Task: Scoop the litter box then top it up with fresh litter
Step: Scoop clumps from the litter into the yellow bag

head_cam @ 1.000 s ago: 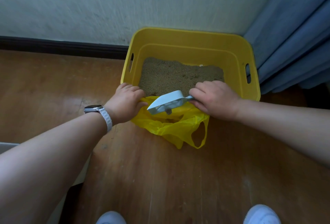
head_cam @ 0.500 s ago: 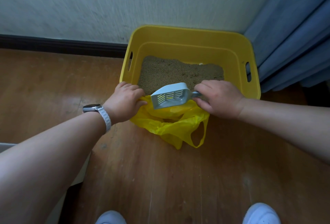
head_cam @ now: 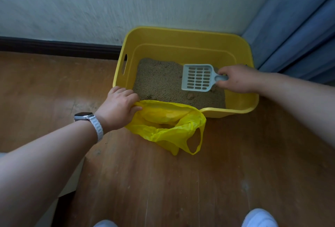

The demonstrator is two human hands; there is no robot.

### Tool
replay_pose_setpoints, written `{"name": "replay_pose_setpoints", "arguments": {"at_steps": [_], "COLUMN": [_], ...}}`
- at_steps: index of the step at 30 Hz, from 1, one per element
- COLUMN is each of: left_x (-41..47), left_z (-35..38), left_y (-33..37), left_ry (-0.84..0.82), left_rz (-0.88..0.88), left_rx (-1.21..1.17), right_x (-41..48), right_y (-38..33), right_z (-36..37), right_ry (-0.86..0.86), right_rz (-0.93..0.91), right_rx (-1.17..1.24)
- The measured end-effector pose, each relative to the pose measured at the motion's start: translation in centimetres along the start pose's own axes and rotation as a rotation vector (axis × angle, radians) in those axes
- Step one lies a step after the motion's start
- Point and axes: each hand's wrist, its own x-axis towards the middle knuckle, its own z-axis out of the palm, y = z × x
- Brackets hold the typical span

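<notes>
A yellow litter box (head_cam: 181, 36) stands on the wood floor against the wall, holding brown litter (head_cam: 159, 83) with a few clumps. My right hand (head_cam: 237, 79) grips the handle of a pale blue slotted scoop (head_cam: 198, 77), held flat over the litter's right side with nothing in it. My left hand (head_cam: 119, 106) holds the rim of a yellow plastic bag (head_cam: 168, 123) open against the box's near left edge. The bag sags onto the floor in front of the box.
Blue curtains (head_cam: 299, 33) hang just right of the box. A dark skirting board (head_cam: 59, 47) runs along the white wall. Two white shoes (head_cam: 259, 217) show at the bottom edge. A pale object (head_cam: 72, 181) sits by my left forearm.
My right hand has carried the scoop from over the bag's mouth back into the box, over the litter's right side. The left hand keeps holding the bag.
</notes>
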Motion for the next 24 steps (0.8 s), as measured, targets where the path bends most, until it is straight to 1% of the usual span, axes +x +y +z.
{"name": "replay_pose_setpoints", "arguments": {"at_steps": [3, 6, 11, 13, 16, 19, 24], "left_x": [0.1, 0.1, 0.2, 0.2, 0.3, 0.2, 0.0], "left_z": [0.3, 0.6, 1.1, 1.1, 1.2, 1.5, 1.6], "left_y": [-0.1, -0.3, -0.5, -0.5, -0.5, -0.8, -1.2], "left_ry": [0.014, 0.032, 0.087, 0.106, 0.125, 0.149, 0.150], "left_rz": [0.006, 0.015, 0.018, 0.021, 0.036, 0.050, 0.054], "left_rx": [0.018, 0.037, 0.042, 0.041, 0.043, 0.053, 0.065], "right_x": [1.0, 1.7, 3.7, 4.8, 6.0, 6.6, 8.3], "right_y": [1.6, 2.4, 2.4, 2.3, 2.1, 1.9, 0.0], "right_z": [-0.4, -0.8, -0.8, -0.1, 0.7, 1.7, 4.8], "right_ry": [-0.039, -0.127, -0.243, -0.281, -0.336, -0.370, -0.362], "right_rz": [0.024, 0.030, -0.012, -0.017, -0.029, -0.084, -0.206], "right_rx": [-0.114, -0.227, -0.466, -0.509, -0.475, -0.369, -0.235]}}
